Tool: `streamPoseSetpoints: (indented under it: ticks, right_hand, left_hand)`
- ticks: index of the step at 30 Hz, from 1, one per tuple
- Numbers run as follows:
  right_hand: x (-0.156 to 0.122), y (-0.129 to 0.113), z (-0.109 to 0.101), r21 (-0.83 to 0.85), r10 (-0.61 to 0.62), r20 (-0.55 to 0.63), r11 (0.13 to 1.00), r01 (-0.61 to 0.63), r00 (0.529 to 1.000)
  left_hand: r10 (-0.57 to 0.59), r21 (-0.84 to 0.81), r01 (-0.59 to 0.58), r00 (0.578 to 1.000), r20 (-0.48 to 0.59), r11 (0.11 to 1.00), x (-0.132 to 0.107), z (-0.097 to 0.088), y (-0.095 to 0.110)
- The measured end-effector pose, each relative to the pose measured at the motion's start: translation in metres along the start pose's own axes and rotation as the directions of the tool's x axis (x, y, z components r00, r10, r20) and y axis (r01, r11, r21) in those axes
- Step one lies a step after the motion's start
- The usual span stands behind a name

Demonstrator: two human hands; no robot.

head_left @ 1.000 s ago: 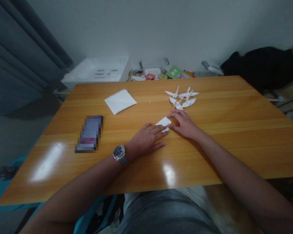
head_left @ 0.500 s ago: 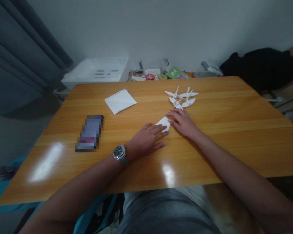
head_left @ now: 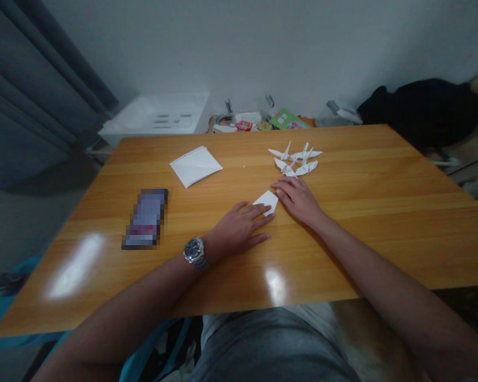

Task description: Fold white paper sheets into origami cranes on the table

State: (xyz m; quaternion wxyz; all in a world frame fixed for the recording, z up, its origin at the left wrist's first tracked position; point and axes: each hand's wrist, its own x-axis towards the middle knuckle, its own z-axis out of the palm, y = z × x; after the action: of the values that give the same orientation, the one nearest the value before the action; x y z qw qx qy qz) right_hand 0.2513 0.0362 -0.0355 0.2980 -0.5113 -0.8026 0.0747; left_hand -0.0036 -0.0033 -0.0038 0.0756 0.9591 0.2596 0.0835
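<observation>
A small folded piece of white paper (head_left: 269, 200) lies flat on the wooden table (head_left: 366, 212) in front of me. Fingers of my left hand (head_left: 239, 225) are spread out and rest on its lower left part, covering some of it. My right hand (head_left: 298, 199) lies at the paper's right corner with its fingers stretched out, just beside the edge; whether a fingertip touches it I cannot tell. Several white origami cranes (head_left: 295, 160) stand close together just beyond my right hand.
Folded white sheets with a perforated edge (head_left: 196, 166) lie at the back left. A phone (head_left: 145, 218), blurred out, is nearer on the left. Behind the table are a white plastic tray (head_left: 159, 114) and a green packet (head_left: 289, 120). Something black (head_left: 422, 109) is at the far right.
My right hand's fingertips have shifted slightly off the paper's right corner, so more of that corner shows. The left hand stays in place on the paper.
</observation>
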Motion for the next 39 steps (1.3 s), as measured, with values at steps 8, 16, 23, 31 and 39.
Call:
streamPoseSetpoints:
  ticks: [8,16,23,31,39]
  right_hand:
    - [-0.003,0.003,-0.005,-0.023,-0.057,0.058,0.998,0.059,0.997]
    - [-0.002,0.003,-0.003,-0.021,-0.03,0.056,0.999,0.031,0.998]
    - [-0.002,0.003,-0.002,-0.018,-0.021,0.054,1.0,0.022,0.998]
    - [0.0,0.008,-0.002,0.04,-0.051,0.023,0.998,0.05,0.998]
    - [-0.002,0.011,-0.008,0.166,-0.065,0.025,0.984,0.06,0.998]
  left_hand:
    - [0.009,0.001,-0.009,1.0,0.016,1.0,-0.001,-0.001,-0.003]
    - [0.067,-0.058,-0.065,0.997,0.029,0.996,-0.004,-0.004,-0.016]
    - [0.053,-0.07,-0.051,0.998,0.03,0.996,-0.002,-0.007,-0.011]
    - [0.022,-0.049,-0.021,1.0,0.005,0.999,-0.001,-0.004,-0.007]
    - [0.023,-0.016,-0.023,1.0,-0.012,1.0,-0.002,-0.001,-0.009]
